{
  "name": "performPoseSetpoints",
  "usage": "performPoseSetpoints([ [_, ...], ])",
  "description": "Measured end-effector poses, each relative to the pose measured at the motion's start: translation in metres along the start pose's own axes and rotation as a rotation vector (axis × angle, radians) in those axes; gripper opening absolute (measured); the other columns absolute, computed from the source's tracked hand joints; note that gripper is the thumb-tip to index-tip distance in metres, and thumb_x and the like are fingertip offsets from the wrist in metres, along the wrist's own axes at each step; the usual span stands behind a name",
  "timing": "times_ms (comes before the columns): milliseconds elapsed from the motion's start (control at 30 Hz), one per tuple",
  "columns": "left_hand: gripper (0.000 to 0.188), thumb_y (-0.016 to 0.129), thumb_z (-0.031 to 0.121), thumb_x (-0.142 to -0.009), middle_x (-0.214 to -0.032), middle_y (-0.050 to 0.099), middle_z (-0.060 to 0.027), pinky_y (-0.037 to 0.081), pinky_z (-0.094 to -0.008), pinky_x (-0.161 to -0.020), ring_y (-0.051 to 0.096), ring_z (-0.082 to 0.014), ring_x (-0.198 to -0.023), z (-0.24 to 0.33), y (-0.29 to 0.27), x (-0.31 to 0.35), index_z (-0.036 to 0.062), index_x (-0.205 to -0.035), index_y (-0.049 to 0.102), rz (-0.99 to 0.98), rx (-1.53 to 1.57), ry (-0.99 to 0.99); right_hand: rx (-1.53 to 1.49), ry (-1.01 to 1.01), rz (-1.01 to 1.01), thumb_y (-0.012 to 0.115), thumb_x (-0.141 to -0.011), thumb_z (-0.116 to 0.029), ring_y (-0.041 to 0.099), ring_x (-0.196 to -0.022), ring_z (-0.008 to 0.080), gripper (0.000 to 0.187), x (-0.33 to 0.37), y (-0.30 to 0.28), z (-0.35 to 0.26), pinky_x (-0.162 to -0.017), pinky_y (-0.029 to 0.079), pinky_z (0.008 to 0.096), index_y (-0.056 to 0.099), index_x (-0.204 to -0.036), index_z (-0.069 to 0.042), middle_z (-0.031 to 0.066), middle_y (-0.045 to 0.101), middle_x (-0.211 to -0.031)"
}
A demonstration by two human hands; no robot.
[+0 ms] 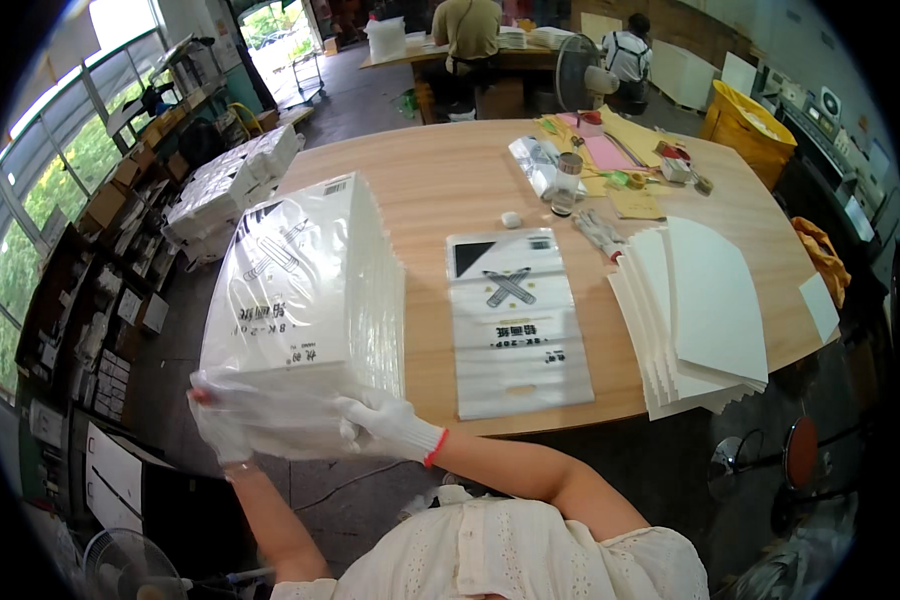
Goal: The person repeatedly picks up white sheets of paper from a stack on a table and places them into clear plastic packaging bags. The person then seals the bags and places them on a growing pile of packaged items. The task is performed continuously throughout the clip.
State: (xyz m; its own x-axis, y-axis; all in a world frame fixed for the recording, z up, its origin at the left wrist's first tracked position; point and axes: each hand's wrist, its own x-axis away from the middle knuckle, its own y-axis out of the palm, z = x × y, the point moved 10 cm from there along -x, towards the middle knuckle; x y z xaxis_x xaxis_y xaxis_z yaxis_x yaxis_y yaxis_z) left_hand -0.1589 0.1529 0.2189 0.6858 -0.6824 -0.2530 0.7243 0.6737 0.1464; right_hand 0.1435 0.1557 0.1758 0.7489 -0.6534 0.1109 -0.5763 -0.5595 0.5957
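A tall stack of paper packs (pixel 375 290) in clear printed bags stands at the table's left front edge. The loose front end of the top clear plastic bag (pixel 280 405) hangs over the edge toward me. My left hand (pixel 217 425), in a white glove, is closed on the left corner of that end. My right hand (pixel 388 422), in a white glove with a red cuff, has its fingers curled on the right side of the same plastic. Right of the stack, a flat clear bag (pixel 515 345) with a crossed-pencil print lies on the table.
Fanned white paper sheets (pixel 715 300) lie at the right of the wooden table (pixel 420 180). Behind them are a glove (pixel 598 232), a clear jar (pixel 566 185), tape rolls and coloured papers. A stool (pixel 798 452) stands at the right. White packs (pixel 235 180) are piled at the left.
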Motion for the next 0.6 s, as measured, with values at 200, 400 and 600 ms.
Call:
performPoseSetpoints([
  [200,0.027,0.04,0.022,-0.092,-0.107,0.056,-0.0057,0.04,-0.0368,-0.091,0.051,-0.0188,-0.1,-0.181,-0.005,0.159,0.0078,-0.11,0.055,0.183,0.226,-0.573,0.49,0.139,0.092,0.049,-0.093,-0.029,0.062,-0.074,0.0123,0.038,0.094,-0.054,0.022,-0.071,0.05,0.0235,0.051,-0.121,-0.003,0.0086,0.063,-0.092],
  [400,0.015,0.059,0.004,-0.071,-0.085,0.058,-0.0137,0.047,-0.0344,-0.07,0.057,-0.0273,-0.079,-0.134,0.26,0.353,0.0033,-0.086,0.059,-1.277,-0.467,0.169,0.286,0.285,0.823,0.049,-0.093,-0.023,0.062,-0.079,0.0121,0.036,0.267,-0.198,0.078,-0.072,0.051,0.0248,0.049,-0.124,-0.004,0.0081,0.064,-0.099],
  [600,0.022,0.058,0.029,-0.078,-0.096,0.058,-0.0136,0.037,-0.0451,-0.088,0.053,-0.0351,-0.091,-0.153,0.393,0.363,0.0087,-0.086,0.063,-1.161,-0.804,0.563,0.174,0.198,1.042,0.049,-0.093,-0.026,0.06,-0.078,0.0119,0.037,0.346,-0.228,0.095,-0.07,0.05,0.0272,0.049,-0.124,-0.005,0.0075,0.062,-0.099],
])
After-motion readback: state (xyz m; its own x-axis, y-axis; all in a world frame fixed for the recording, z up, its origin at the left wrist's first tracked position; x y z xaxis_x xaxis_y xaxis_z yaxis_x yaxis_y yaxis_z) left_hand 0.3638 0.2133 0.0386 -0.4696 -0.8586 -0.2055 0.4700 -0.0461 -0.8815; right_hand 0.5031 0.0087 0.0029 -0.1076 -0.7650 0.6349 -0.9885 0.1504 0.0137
